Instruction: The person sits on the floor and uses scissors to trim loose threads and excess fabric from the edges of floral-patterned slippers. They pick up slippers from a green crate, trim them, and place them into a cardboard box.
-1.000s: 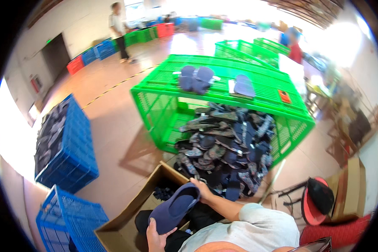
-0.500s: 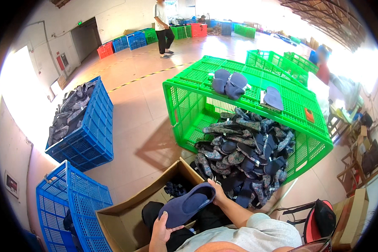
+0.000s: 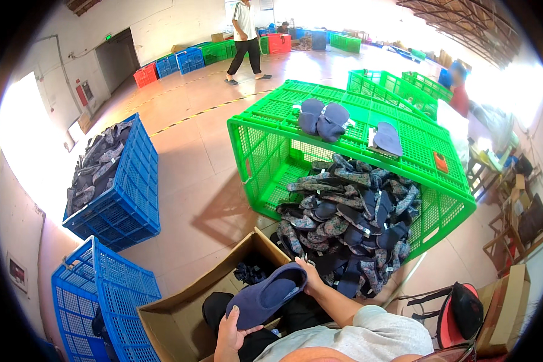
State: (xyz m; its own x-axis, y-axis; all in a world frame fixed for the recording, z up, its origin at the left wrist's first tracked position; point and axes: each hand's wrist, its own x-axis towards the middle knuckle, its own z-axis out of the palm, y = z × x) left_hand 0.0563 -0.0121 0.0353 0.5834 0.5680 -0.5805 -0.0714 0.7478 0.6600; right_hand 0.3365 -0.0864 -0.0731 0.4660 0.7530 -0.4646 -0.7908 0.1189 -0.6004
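Open brown cardboard box, with a dark blue, round-toed, fabric-looking slipper held up by its right-hand edge, right between the bare hands. Left hand pinches the toe, thumb on top; right hand grips the opening's far end.

The walker in the pale shirt had moved rightward, from near the blue crates to just short of the red crate, and the feet, close together before, were spread in mid-stride. The view had swung leftward: the large green crate and the navy shoe showed farther right than at first, a framed wall panel had appeared at lower left, and a red cloth at lower right had gone.
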